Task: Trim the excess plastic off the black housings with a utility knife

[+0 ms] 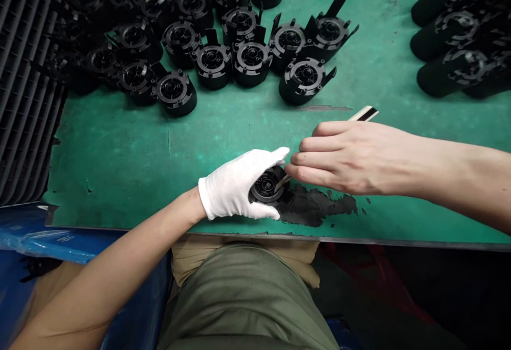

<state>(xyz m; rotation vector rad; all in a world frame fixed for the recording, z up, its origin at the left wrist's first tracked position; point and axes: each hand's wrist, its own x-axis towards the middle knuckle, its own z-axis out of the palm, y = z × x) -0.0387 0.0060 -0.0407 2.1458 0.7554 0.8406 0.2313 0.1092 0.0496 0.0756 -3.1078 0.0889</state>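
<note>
Head view, then: what's the left hand [241, 186] doing?

– It's in a white glove, thumb and fingers curved around a black part [266, 186].

– Where is that part?

– Low over the counter [239, 132], close to the near edge, its round face up, with a dark patch [323, 206] just to its right.

– And the right hand [349, 156]?

– Bare, back upward, fingers folded around a stick [365, 114]. One end sticks out beyond the knuckles, pale with a black stripe; the other slants down to the part's face.

– Touching it?

– I can't tell; the tip is too small.

– What stands farther back?

– A crowd of black housings [213, 61], rings up, some with upright tabs, across the left and middle of the counter.

– To the right?

– More dark cylinders [437, 44], tilted in view, well apart from that crowd.

– And the far left?

– A dark slatted rack [26, 73], with blue plastic [59, 235] below it.
</note>
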